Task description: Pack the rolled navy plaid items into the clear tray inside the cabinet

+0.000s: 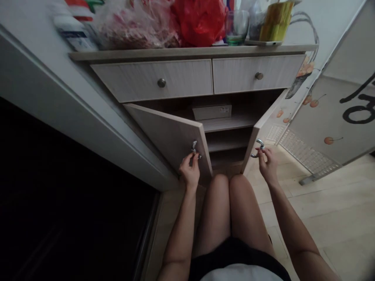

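My left hand (190, 168) is closed around the metal handle (194, 146) of the left cabinet door (166, 132). On the other side, my right hand (267, 164) grips the curved metal handle (260, 143) of the right cabinet door (252, 150). Both doors stand partly swung out toward me. Between them the inside of the pale wooden cabinet (225, 124) shows, with several shelves. A white box (212, 111) lies on the upper shelf.
Two drawers with round knobs (161, 82) sit above the doors. The cabinet top carries a red plastic bag (199, 23), a clear bag (134, 27), a glass (236, 27), a yellow container (275, 22) and a white bottle (73, 33). A patterned panel (331, 117) stands at right.
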Demonstrator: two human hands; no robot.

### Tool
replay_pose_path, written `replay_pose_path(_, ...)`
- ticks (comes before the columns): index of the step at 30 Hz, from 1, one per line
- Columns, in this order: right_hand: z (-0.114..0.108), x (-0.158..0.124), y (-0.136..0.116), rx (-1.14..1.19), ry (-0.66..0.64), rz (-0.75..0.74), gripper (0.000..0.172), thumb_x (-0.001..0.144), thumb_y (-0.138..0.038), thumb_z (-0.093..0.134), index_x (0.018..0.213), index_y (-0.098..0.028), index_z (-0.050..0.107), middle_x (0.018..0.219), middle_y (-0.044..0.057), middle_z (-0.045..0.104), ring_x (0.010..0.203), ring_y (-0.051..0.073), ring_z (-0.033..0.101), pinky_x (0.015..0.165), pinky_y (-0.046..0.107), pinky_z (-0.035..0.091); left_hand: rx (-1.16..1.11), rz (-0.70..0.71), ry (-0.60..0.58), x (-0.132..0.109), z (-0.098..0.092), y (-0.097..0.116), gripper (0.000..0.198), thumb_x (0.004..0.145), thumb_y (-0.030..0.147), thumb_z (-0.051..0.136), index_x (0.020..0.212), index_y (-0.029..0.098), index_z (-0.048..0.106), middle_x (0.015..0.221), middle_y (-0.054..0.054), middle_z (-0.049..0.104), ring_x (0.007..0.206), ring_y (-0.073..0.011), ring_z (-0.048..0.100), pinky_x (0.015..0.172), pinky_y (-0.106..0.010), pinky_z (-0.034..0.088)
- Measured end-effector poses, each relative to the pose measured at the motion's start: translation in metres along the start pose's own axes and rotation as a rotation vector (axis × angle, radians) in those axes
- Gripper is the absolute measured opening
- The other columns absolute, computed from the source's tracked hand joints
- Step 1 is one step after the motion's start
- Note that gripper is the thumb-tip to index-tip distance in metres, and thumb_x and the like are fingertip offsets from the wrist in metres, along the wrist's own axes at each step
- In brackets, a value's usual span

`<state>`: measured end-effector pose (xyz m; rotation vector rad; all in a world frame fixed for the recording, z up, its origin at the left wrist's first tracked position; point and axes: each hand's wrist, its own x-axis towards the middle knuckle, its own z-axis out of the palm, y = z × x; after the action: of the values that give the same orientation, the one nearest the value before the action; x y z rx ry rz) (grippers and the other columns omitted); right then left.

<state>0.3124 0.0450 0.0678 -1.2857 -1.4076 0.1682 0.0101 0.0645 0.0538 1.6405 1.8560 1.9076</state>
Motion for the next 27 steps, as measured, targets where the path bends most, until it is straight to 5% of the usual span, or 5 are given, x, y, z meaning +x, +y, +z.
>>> replay_pose_path(5, 0.051, 0.025, -0.011, -0.028, -0.058, -0.020, 0.046, 0.099, -0.053, 0.045, 0.099, -0.019, 0.076, 0.100, 0.011, 0.067, 0.095, 0.022, 0.064, 0.085, 0.034, 0.049, 0.044, -0.021, -0.120, 0.022, 0.052, 0.012, 0.028, 0.096, 0.038, 0.057, 0.097, 0.017, 0.076, 0.100, -0.013, 0.078, 0.094, -0.0229, 0.071, 0.087, -0.034, 0.051)
replay_pose_path(12, 0.115, 0.069, -0.031, -0.251, -0.186, 0.079, 0.036, 0.101, -0.042, 0.048, 0.106, -0.020, 0.077, 0.113, 0.010, 0.068, 0.099, 0.022, 0.064, 0.083, 0.031, 0.042, 0.220, -0.007, -0.250, 0.051, 0.080, 0.027, 0.022, 0.097, 0.031, 0.059, 0.099, 0.018, 0.077, 0.097, -0.011, 0.078, 0.093, -0.0236, 0.069, 0.085, -0.033, 0.044)
replay_pose_path(27, 0.172, 0.114, -0.030, -0.369, -0.198, 0.100, 0.043, 0.102, -0.044, 0.043, 0.115, -0.020, 0.076, 0.116, 0.013, 0.068, 0.103, 0.026, 0.060, 0.091, 0.038, 0.037, 0.343, -0.046, -0.380, 0.093, 0.119, 0.030, 0.028, 0.099, 0.038, 0.054, 0.105, 0.022, 0.076, 0.101, -0.012, 0.076, 0.095, -0.0238, 0.065, 0.084, -0.033, 0.038)
